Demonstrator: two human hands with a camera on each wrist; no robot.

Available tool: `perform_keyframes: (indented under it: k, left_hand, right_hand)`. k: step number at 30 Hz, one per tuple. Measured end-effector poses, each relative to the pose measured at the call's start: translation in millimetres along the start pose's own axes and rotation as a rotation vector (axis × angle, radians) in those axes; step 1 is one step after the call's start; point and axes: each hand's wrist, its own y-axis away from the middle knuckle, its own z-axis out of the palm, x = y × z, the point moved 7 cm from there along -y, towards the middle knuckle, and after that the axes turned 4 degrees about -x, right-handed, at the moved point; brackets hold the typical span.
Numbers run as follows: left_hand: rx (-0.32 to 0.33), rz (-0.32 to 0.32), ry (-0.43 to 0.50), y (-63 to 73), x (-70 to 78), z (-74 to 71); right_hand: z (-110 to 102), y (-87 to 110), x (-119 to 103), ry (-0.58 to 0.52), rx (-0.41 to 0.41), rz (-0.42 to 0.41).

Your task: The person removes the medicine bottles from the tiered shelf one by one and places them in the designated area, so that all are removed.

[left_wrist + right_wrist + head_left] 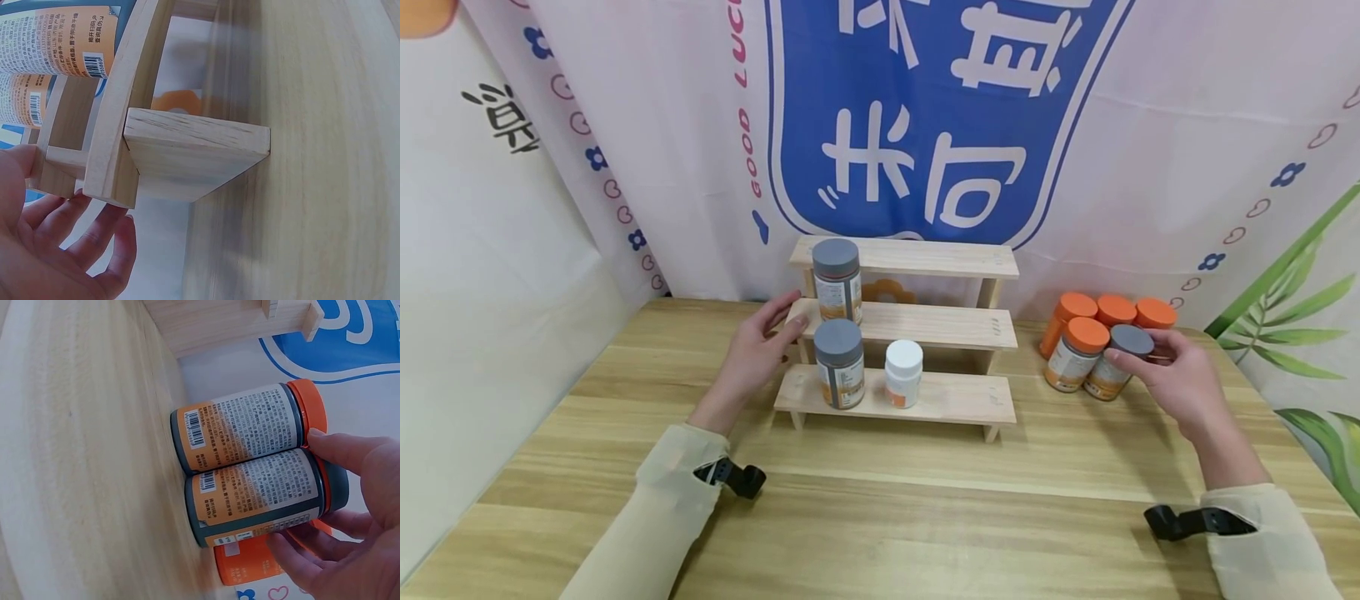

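A three-tier wooden stand (940,400) rises in the middle of the table. My left hand (758,346) holds its left end, thumb on the middle tier; the left wrist view shows the fingers (94,240) by the plank ends. A grey-lidded jar (841,371) and a white bottle (903,379) stand on the bottom tier. Another grey-lidded jar (837,287) stands on the middle tier. At the right, my right hand (1183,379) grips a grey-lidded jar (259,497) near its lid, thumb and fingers on opposite sides. An orange-lidded jar (240,428) touches it.
Several orange-lidded containers (1116,310) cluster behind the jar in my right hand, by the back edge of the wooden table (880,517). A printed curtain (700,167) hangs close behind the stand.
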Motion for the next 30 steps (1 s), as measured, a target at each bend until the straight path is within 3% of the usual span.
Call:
perform_keyframes:
  k: [5, 12, 15, 23, 30]
  left_hand:
    - [-0.001, -0.009, 0.006, 0.7, -0.4, -0.9]
    - [-0.003, -0.008, 0.005, 1.3, 0.9, -1.1]
    - [-0.001, -0.008, 0.006, 0.6, 1.1, -1.4]
    - [0.007, -0.008, 0.0, 0.6, -0.1, -2.0]
    - [-0.003, -0.006, 0.003, 0.4, -0.2, -0.3]
  right_hand:
    - [-4, 3.5, -9, -0.014, 0.036, 0.003]
    - [-18, 14.0, -28, -0.083, 0.236, -0.031]
    - [-21, 18.5, -38, -0.089, 0.284, -0.076]
    - [-7, 28.2, -72, -0.114, 0.253, -0.227]
    - [9, 32.9, -93, -0.141, 0.226, -0.287]
